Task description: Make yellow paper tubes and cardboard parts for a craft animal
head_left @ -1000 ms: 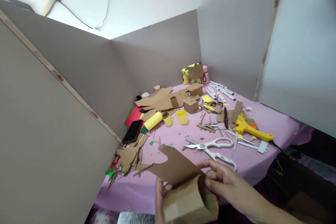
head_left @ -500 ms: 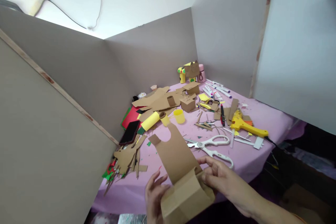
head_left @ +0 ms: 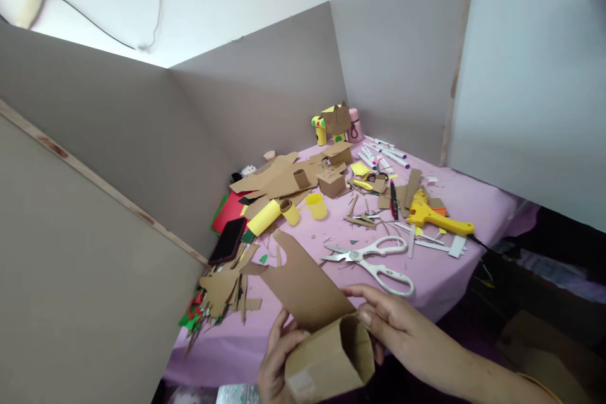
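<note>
Between my hands, over the table's front edge, is a folded cardboard piece [head_left: 322, 360]: a faceted brown tube, its right end showing open, with a long flat flap [head_left: 307, 284] reaching away from me. That flap has a curved notch near its far end. My left hand [head_left: 277, 356] grips the tube's left side, fingers partly behind it. My right hand [head_left: 388, 319] pinches the right edge where flap and tube meet. White-handled scissors [head_left: 374, 259] lie with their blades apart just beyond my right hand.
A yellow glue gun [head_left: 438, 218] rests at right, its cord over the edge. Cardboard scraps [head_left: 222, 293] and a dark phone [head_left: 228, 241] are at left. Yellow tubes [head_left: 265, 218], small cardboard boxes [head_left: 331, 183] and markers [head_left: 386, 154] stand or lie farther back. Grey partitions [head_left: 265, 88] enclose the table.
The cardboard piece has turned and its folded part has opened out into a rounder tube, with the hollow end now visible. Both hands keep hold. The whole view has shifted slightly.
</note>
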Motion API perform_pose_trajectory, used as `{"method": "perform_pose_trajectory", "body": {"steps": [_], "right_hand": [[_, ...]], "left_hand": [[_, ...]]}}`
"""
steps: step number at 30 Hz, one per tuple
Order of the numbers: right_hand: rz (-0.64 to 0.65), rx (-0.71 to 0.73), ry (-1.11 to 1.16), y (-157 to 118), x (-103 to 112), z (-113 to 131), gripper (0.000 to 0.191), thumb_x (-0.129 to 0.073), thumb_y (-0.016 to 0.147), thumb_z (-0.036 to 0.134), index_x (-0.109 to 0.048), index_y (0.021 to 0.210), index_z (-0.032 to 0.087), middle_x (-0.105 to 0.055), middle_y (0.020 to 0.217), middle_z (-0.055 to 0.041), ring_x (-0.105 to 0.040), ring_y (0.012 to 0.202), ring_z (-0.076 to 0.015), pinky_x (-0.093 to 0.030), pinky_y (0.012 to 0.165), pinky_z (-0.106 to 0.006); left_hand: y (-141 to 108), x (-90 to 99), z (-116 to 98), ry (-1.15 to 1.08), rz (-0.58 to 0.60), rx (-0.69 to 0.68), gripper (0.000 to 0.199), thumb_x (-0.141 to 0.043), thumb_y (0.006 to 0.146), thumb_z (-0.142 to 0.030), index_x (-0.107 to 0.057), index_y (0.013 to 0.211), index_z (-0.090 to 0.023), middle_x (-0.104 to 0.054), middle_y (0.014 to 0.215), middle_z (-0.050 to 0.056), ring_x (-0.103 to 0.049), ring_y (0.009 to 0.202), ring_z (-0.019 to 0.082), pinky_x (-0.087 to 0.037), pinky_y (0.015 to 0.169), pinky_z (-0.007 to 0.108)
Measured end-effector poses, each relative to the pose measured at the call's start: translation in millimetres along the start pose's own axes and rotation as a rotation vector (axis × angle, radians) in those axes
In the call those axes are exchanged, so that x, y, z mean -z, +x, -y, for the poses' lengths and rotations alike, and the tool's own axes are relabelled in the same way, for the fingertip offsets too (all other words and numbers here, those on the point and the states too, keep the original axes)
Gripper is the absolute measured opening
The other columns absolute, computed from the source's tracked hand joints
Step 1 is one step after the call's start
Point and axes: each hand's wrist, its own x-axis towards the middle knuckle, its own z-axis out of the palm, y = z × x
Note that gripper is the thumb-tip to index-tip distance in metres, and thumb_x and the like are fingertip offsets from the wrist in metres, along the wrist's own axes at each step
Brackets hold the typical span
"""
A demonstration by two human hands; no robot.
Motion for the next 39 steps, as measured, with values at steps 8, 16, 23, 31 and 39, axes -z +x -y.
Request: {"method": "perform_pose_trajectory", "body": {"steps": [8, 16, 23, 31, 39], "right_hand": [[0.06, -0.007, 0.017, -3.7, 0.8, 1.8, 0.035, -0.039, 0.093, 0.038, -0.043, 0.124, 0.023, -0.049, 0.07, 0.0045, -0.051, 0.055, -0.011, -0.044, 0.056, -0.025], [0.007, 0.059, -0.021, -4.0, -5.4, 6.7, 0.017, -0.048, 0.087, 0.015, -0.045, 0.101, 0.023, -0.045, 0.063, 0.0087, -0.041, 0.053, -0.0081, -0.032, 0.05, -0.019], [0.014, 0.032, -0.081, -3.9, -6.0, 8.2, 0.012, -0.045, 0.087, 0.016, -0.047, 0.098, 0.022, -0.05, 0.062, 0.0071, -0.043, 0.052, -0.0096, -0.033, 0.049, -0.02], [0.011, 0.108, -0.338, -17.6, -9.5, 14.7, 0.025, -0.045, 0.085, 0.018, -0.047, 0.109, 0.026, -0.052, 0.065, 0.0056, -0.053, 0.057, -0.0135, -0.04, 0.054, -0.022], [-0.04, 0.14, -0.411, -23.3, -7.3, 11.0, 0.031, -0.032, 0.093, 0.028, -0.034, 0.125, 0.026, -0.055, 0.071, 0.0025, -0.058, 0.07, -0.0175, -0.042, 0.061, -0.026]], "left_hand": [[7.0, 8.8, 1.7, 0.159, 0.242, -0.285, 0.009, -0.075, 0.06, -0.023, -0.075, 0.069, -0.025, -0.072, 0.08, 0.004, -0.065, 0.075, 0.021, -0.05, 0.068, 0.025], [6.1, 12.0, 9.1, 0.154, 0.217, -0.165, 0.016, -0.076, 0.056, -0.016, -0.074, 0.069, -0.025, -0.07, 0.072, 0.001, -0.062, 0.068, 0.018, -0.047, 0.063, 0.022], [5.4, 9.7, 23.7, 0.059, 0.218, 0.037, 0.013, -0.075, 0.057, -0.017, -0.072, 0.068, -0.02, -0.069, 0.068, 0.002, -0.057, 0.062, 0.015, -0.044, 0.058, 0.022], [-3.5, -1.9, 22.1, -0.017, 0.184, 0.149, 0.01, -0.072, 0.054, -0.014, -0.068, 0.061, -0.02, -0.064, 0.06, -0.001, -0.056, 0.055, 0.013, -0.043, 0.055, 0.022], [-8.8, -2.8, 5.7, -0.02, 0.208, 0.158, 0.008, -0.071, 0.054, -0.012, -0.069, 0.056, -0.019, -0.064, 0.057, -0.002, -0.053, 0.053, 0.011, -0.04, 0.051, 0.019]]}}
